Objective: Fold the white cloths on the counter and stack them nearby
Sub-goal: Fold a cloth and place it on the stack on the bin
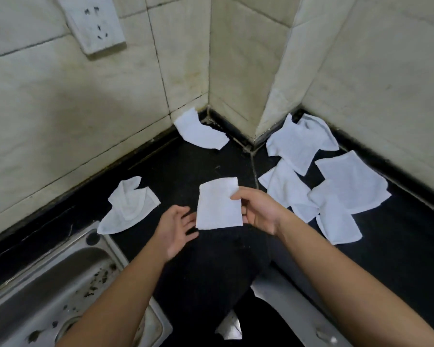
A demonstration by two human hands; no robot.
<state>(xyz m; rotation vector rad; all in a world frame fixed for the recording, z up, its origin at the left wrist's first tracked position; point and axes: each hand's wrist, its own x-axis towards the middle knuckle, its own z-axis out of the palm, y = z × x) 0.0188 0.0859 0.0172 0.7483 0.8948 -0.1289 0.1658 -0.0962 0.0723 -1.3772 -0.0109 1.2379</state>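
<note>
- Nearest me, my left hand point(178, 227) hangs open, just left of the folded cloth point(218, 205).
- My right hand point(257, 209) pinches that cloth's right edge; I should square its corners before stacking.
- Beyond it, loose cloths point(323, 176) wait by the wall corner point(254, 116).

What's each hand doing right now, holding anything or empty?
Left hand: open, palm up, holding nothing, beside the folded cloth.
Right hand: closed on the folded cloth's right edge, holding it up.
</note>
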